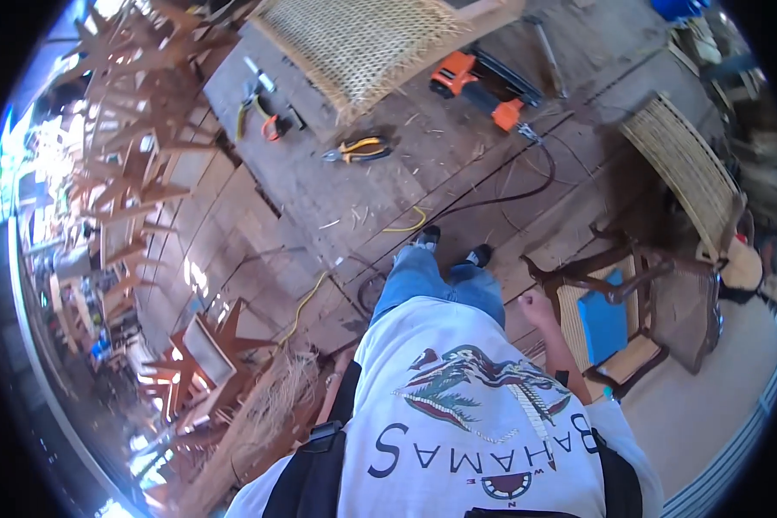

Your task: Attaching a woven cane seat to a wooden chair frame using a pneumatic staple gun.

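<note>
My right hand [537,308] hangs at my right side with its fingers curled in and nothing visible in it. It is nearest to a dark wooden chair [570,268] that carries a flat blue object [609,319]. Only a sliver of my left arm [330,388] shows at my left side, beside a bundle of pale loose strands [276,388]; the fingers of that hand are hidden. Ahead, away from both hands, a woven cane panel [354,52] on a wooden frame lies over a worn board surface. Yellow-and-black pliers [363,150] lie just below it.
An orange-and-black power tool [483,91] lies right of the panel, with a dark hose [509,198] trailing on the floor. Yellow-handled cutters [249,114] lie left. Wooden frames [138,121] are piled far left; another woven chair [682,164] stands right. A yellow cord [306,302] crosses the floor.
</note>
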Demonstrator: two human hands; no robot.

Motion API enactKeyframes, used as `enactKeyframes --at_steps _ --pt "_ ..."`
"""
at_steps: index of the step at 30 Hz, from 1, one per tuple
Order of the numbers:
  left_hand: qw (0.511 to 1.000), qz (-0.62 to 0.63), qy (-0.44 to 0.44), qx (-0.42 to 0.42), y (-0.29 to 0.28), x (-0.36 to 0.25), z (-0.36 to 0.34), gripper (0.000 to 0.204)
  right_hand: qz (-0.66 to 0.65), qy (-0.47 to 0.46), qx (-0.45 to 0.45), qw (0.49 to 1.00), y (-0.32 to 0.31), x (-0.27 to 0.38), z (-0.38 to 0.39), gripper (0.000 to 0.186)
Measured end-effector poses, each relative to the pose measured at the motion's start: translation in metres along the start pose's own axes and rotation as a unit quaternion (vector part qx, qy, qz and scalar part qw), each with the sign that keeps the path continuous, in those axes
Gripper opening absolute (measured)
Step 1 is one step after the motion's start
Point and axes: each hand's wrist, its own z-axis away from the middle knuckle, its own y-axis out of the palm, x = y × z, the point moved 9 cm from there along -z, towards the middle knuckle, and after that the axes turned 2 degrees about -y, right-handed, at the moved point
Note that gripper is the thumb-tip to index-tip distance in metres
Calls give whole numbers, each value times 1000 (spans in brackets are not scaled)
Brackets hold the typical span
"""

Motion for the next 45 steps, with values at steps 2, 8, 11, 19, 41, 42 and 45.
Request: enactKeyframes --at_steps 2,8,11,19,41,42,45 --pt "992 -122 11 -23 -42 41 41 60 30 5 -39 999 -29 -11 -6 31" --pt "893 -433 99 -66 68 21 76 59 -31 -149 -72 986 -53 175 -2 26" --pt "823 -511 220 -112 140 -80 108 75 -8 -270 -102 957 -35 281 -2 30" --pt "806 -477 352 6 264 -285 83 74 243 -193 -273 911 17 440 -58 80" --pt "712 -261 626 182 519 -787 131 42 328 143 -158 920 63 453 -82 131" --pt "729 -219 603 238 559 -789 142 36 315 96 -174 928 65 449 -88 128" --pt "648 -312 611 329 632 -770 206 40 245 53 -211 945 58 478 -85 129"
